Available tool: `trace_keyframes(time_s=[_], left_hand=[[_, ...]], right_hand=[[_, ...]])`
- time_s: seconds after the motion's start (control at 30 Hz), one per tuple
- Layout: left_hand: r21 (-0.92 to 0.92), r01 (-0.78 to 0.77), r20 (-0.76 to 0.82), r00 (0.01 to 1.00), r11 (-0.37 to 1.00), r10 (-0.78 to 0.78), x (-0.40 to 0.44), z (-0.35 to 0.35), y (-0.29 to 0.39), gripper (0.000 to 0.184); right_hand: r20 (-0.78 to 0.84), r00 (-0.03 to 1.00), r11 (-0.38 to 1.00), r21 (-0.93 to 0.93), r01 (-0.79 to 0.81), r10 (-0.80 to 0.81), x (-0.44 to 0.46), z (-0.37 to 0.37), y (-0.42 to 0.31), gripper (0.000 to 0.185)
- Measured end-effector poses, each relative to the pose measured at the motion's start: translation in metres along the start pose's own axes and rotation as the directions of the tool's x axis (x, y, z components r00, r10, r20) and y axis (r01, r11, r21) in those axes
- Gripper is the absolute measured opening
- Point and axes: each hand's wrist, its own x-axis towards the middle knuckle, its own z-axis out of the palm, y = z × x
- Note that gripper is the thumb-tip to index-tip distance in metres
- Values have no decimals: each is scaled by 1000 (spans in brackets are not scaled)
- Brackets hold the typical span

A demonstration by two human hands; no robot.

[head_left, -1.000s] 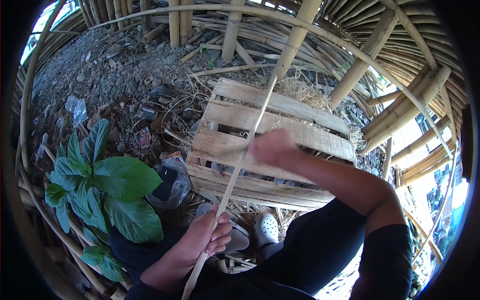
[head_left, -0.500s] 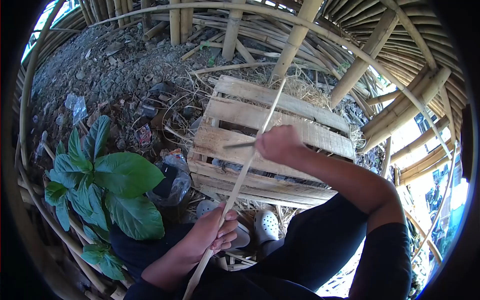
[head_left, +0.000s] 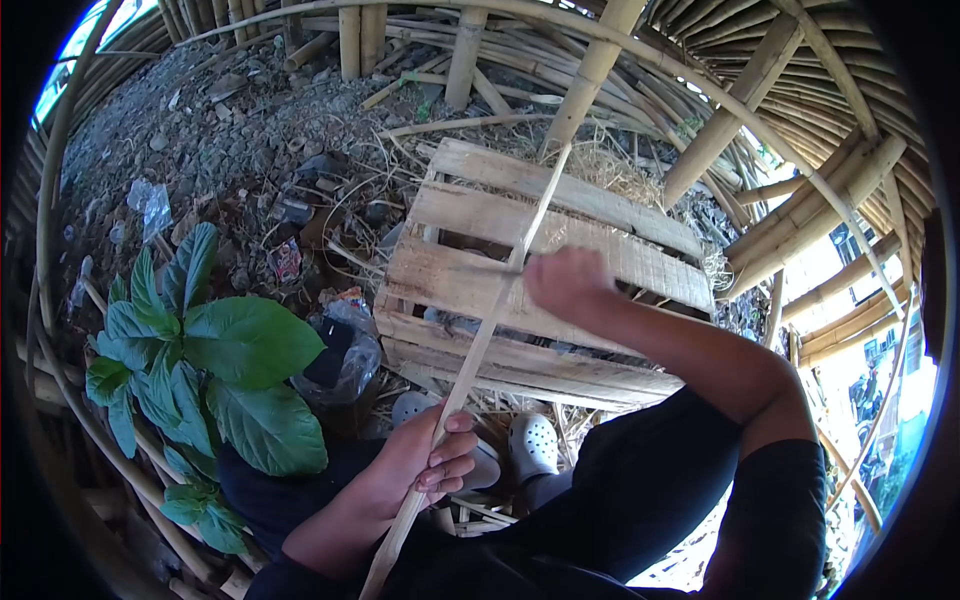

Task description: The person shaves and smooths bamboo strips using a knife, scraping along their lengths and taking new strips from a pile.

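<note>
A long pale strip [head_left: 470, 365] of bamboo or wood runs slanting from my lap up over a slatted wooden pallet [head_left: 450, 280]. My left hand [head_left: 425, 460] is closed around its lower part, fingers wrapped over it. Higher up, over the pallet, my right hand [head_left: 570, 283] is a closed fist, somewhat blurred by motion. A thin dark blade [head_left: 485, 270] sticks out leftward from that fist and crosses the strip. Its handle is hidden inside the fist.
A leafy green plant [head_left: 250, 340] stands at the left, beside a clear plastic bag [head_left: 355, 365]. Bamboo posts [head_left: 595, 80] rise behind the pallet. Rubble and litter cover the ground at upper left. A white clog [head_left: 533, 445] shows below the pallet.
My right hand has moved up and down slightly along the strip, the blade still in it. The strip's upper end has shifted a little. My left hand keeps its hold.
</note>
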Motion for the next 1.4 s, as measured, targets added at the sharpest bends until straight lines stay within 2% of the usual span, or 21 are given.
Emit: trace_keyframes(time_s=[0.1, 0.23, 0.37, 0.47, 0.53, 0.6, 0.67, 0.73, 0.77, 0.8, 0.87, 0.93, 1.0, 1.03, 1.07, 1.13, 1.17, 1.2, 1.27, 1.33, 1.4], left_hand=[[22, -17, -9, 1000, 1000, 17, 0, 2, 1, 30], [-13, 35, 11, 999, 999, -35, 2, 1, 2, 30], [-48, 38, 58, 998, 998, -35, 5, -3, 0, 31], [-56, 70, 30, 997, 996, -69, 1, 0, 1, 32], [-71, 72, 35, 997, 995, -70, 3, 1, 3, 32], [-94, 79, 36, 996, 992, -76, 3, -1, 1, 32], [-56, 72, 65, 996, 996, -68, 6, -3, 1, 27], [-33, 58, 36, 998, 998, -57, 1, 0, 1, 27], [-1, 50, 3, 999, 999, -50, 0, 2, 1, 27], [5, 51, 5, 999, 999, -51, 2, 2, 3, 27], [-20, 66, -23, 998, 998, -66, 2, 2, 3, 27], [-25, 60, 2, 998, 998, -60, 4, -1, 2, 30], [-27, 37, 37, 999, 999, -36, 4, 1, 2, 32], [2, 37, 21, 999, 999, -37, 2, 2, 1, 32], [33, 37, 3, 999, 999, -37, 1, 3, 1, 32], [-5, 47, 9, 999, 999, -47, 2, 2, 3, 32], [-54, 61, 14, 998, 997, -60, 2, 1, 1, 32], [-53, 68, 13, 998, 996, -68, 2, 0, 0, 32], [-25, 32, 53, 998, 999, -30, 5, 0, 0, 32], [-4, 32, 40, 999, 999, -32, 2, 1, -1, 32], [28, 37, 11, 999, 999, -37, 1, 2, 2, 32]], right_hand=[[-66, 991, 985, 136, -105, 115, -8, 4, 3, 39], [-39, 981, 962, 192, 195, -191, -40, -4, -33, 49], [-64, 992, 960, 266, -89, 110, -19, 1, -12, 49], [49, 979, 963, 192, 187, -200, -49, -6, -35, 49], [-181, 956, 938, 222, 268, -230, -38, 11, -24, 49], [-239, 967, 958, 286, -16, 88, -11, 19, 2, 47], [-287, 957, 962, 269, 42, 39, -19, 8, -4, 46], [-37, 980, 964, 178, 197, -194, -47, -8, -31, 45], [-100, 944, 930, 168, 327, -314, -51, -7, -34, 46], [-104, 945, 931, 167, 324, -310, -43, -6, -28, 46], [-44, 998, 985, 169, -42, 50, -14, 6, -2, 43], [-147, 989, 992, 129, -12, 31, -5, 18, 13, 41], [27, 999, 991, 131, -20, 17, -25, -1, -13, 42], [64, 976, 977, 65, 205, -209, -37, -14, -22, 42], [58, 977, 977, 61, 203, -206, -32, -9, -17, 42], [-129, 979, 987, -50, 155, -160, -14, 19, -1, 44], [-75, 991, 973, 212, -95, 113, 5, 19, 18, 44], [-308, 951, 986, 142, 83, -36, 4, 29, 32, 46], [-71, 991, 971, 220, -98, 116, -21, 1, -2, 47], [-9, 963, 961, 58, 271, -271, -39, -7, -21, 43], [-89, 959, 963, -46, 266, -269, -24, 5, -9, 44]])
